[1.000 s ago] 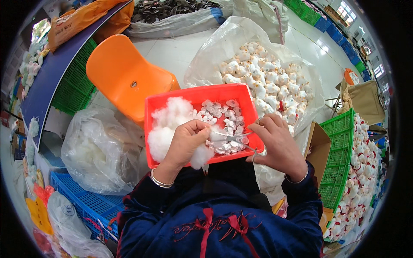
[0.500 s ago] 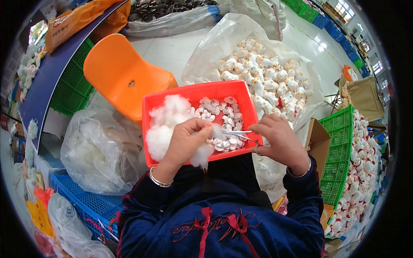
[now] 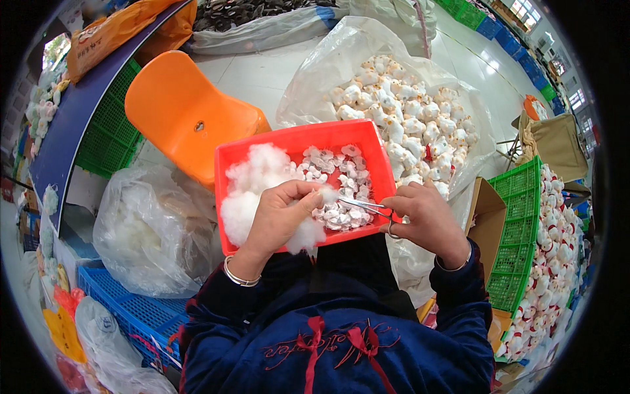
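Note:
My left hand (image 3: 282, 213) is closed in a pinch on a small tuft of white stuffing (image 3: 329, 194); whether a fabric piece is inside that pinch is hidden. My right hand (image 3: 423, 217) grips slim metal forceps (image 3: 361, 204) by the finger loops, their tips pointing at the tuft. Both hands are over a red plastic tray (image 3: 298, 133) at my lap. Fluffy white stuffing (image 3: 243, 217) fills the tray's left side, partly beneath my left hand. Several small whitish fabric pieces (image 3: 341, 215) lie in its right half.
An orange chair (image 3: 190, 108) stands beyond the tray. Behind it on the right, a clear bag (image 3: 305, 92) holds many small white plush pieces (image 3: 407, 111). Green crates (image 3: 515, 243) and a cardboard box (image 3: 487, 207) are at right. A bag of stuffing (image 3: 151, 230) sits by a blue crate (image 3: 128, 305) at left.
My right hand has shifted slightly, and the forceps' arms are closer together now. The white tuft at my left fingertips looks smaller. My left hand has hardly moved.

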Tool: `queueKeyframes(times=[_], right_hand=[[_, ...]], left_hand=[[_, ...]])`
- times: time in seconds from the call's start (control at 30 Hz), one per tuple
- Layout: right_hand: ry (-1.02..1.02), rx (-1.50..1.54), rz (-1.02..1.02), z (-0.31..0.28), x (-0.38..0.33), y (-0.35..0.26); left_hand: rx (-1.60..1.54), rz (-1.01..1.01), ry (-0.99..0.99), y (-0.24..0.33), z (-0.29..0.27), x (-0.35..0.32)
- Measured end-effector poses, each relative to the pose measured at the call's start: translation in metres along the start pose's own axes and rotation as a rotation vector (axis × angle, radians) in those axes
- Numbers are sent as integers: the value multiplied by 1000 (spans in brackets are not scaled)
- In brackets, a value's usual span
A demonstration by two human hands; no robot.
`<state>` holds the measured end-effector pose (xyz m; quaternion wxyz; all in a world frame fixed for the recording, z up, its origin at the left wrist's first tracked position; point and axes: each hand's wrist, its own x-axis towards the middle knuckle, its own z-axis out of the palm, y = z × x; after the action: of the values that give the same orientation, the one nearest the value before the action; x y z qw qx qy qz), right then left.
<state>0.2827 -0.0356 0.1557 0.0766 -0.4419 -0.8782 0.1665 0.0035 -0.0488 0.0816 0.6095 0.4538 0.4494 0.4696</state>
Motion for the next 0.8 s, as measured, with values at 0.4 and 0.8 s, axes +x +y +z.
queueKeyframes(times=[0.4, 0.8], right_hand=[[83, -5, -61, -6, 5, -4], [-41, -73, -12, 1, 9, -8]], left_hand=[[-131, -43, 2, -14, -7, 1], [110, 45, -11, -6, -2, -6]])
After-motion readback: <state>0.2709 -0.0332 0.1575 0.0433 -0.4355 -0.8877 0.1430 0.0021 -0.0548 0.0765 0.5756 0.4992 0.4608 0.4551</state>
